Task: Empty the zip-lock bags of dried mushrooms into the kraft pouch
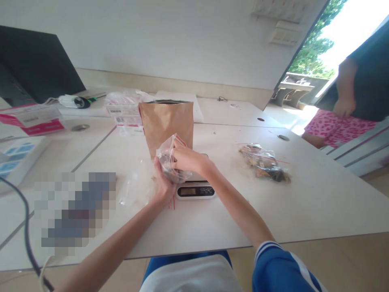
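Note:
My left hand [164, 184] is closed round the lower part of a clear zip bag [166, 160], which is tilted and has dark contents low inside. At the bag's mouth is my right hand [185, 156], its fingers bent and partly behind the plastic; what they pinch is hidden. Both hands are above a small digital scale [195, 191], whose platform is mostly covered by them. Just behind stands an open brown paper bag [167, 121]. Flat clear plastic bags [138, 186] lie left of the scale.
Filled zip bags [264, 162] with brown and dark pieces lie to the right. A blurred-out item [82, 211] and a cable [27, 227] are at left. Pink-and-white boxes [39, 119] and a monitor [39, 65] stand farther back. A person [349, 89] is beyond the table's right side.

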Demonstrator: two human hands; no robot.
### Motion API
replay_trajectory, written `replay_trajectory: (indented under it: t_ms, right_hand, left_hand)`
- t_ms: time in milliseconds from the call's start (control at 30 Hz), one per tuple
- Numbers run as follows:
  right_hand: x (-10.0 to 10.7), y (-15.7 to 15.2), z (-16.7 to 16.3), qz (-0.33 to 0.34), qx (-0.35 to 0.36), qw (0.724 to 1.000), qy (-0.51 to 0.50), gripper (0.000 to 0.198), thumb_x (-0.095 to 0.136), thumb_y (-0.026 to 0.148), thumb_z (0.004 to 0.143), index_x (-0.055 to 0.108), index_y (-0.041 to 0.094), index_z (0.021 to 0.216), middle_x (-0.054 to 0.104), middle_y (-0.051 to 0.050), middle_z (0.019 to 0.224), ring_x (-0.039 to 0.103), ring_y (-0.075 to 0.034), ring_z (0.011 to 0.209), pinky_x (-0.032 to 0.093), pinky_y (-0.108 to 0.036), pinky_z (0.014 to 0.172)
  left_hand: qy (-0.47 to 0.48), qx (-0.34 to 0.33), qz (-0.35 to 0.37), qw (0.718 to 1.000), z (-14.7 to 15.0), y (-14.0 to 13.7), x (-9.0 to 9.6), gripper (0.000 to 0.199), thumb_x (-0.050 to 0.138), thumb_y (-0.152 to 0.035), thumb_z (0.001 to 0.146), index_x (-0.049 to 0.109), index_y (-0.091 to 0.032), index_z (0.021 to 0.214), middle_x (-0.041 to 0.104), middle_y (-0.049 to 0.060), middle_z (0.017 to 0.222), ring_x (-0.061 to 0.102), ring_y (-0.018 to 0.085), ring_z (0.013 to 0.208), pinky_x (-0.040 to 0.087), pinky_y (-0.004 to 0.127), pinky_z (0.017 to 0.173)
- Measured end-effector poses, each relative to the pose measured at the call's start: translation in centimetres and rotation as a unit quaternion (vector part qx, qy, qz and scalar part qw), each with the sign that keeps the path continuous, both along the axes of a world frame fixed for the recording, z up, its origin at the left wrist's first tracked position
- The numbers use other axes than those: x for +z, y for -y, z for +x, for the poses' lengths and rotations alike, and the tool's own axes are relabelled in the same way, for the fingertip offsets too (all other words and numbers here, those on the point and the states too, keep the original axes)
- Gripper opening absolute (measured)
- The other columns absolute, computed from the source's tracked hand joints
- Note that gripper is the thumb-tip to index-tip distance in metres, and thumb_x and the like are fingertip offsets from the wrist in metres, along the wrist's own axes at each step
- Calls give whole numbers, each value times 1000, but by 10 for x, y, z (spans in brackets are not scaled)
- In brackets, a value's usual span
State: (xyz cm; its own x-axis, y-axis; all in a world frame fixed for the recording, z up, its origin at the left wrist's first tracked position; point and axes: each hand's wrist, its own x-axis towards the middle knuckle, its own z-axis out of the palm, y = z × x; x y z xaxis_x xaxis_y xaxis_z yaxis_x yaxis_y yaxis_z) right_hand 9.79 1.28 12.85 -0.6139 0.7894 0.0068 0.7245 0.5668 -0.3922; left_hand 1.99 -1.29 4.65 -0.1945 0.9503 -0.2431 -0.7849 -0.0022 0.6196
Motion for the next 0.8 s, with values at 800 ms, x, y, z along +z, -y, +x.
replay_trajectory:
  t_ms: [800]
  right_hand:
    - [13,19,3,-22,-32,996,83,6,57,18,80,56,17,74,60,-13,101,60,-24,88,44,-30,66]
  left_hand:
    - [-24,-59,69,996,-3,-1,-13,40,38,-52,87,67,-24,92,72,4,95,67,20,97,54,24,65]
